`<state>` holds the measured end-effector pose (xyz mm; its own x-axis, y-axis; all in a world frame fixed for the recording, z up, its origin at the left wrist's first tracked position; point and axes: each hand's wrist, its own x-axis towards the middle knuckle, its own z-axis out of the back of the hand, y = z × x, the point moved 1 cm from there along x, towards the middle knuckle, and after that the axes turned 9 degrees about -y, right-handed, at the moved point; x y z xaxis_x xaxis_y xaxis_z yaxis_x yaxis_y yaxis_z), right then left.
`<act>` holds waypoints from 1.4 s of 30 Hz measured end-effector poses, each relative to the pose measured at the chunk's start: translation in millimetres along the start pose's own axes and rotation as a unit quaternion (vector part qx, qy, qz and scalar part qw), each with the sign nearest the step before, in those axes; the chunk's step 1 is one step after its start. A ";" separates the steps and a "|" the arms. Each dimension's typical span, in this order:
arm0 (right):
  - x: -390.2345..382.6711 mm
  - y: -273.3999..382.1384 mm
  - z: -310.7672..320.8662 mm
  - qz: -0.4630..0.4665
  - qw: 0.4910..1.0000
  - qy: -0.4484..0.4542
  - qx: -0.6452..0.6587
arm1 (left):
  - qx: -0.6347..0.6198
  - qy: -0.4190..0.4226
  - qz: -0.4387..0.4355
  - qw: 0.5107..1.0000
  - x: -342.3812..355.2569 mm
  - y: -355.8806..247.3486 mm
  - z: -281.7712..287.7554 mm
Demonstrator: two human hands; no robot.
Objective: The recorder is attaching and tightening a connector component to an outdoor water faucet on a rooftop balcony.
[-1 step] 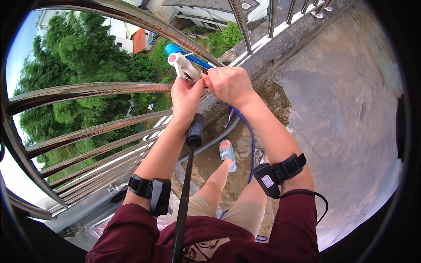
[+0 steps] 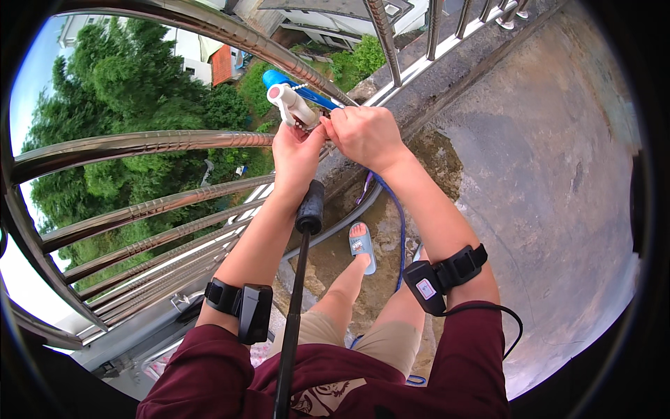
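At the steel railing, my left hand is closed around a white plastic fitting. It has a round end with a pinkish disc and a curved arm at its side. A string of small white beads loops over it. My right hand is closed beside it, thumb and fingers pinched together against the left thumb. What those fingers hold is hidden. A blue, rounded bar lies behind the white fitting and runs toward the right knuckles; I cannot tell whether it is held.
Steel railing bars curve along the left, with trees and buildings far below. A black pole with a foam grip rises under my left forearm. A blue cord and a grey pipe cross the wet concrete floor.
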<state>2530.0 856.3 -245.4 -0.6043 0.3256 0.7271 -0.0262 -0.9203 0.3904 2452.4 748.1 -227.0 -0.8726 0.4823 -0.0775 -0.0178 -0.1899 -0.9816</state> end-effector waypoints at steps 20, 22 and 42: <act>-47.8 22.1 -20.7 -0.244 0.882 -0.171 0.365 | 0.530 0.271 -0.376 0.710 5.8 -129.4 9.1; -49.4 12.1 -30.0 -0.241 0.876 -0.154 0.389 | 0.516 0.303 -0.348 0.722 12.1 -117.9 3.7; -31.7 6.0 -50.0 -0.297 0.846 -0.122 0.426 | 0.361 0.151 -0.413 0.822 42.4 -52.7 3.7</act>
<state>2509.1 829.6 -294.3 -0.5007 0.8065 0.3144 0.3784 -0.1227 0.9174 2414.6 775.4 -177.9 -0.2587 0.8711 0.4174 -0.9239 -0.0970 -0.3702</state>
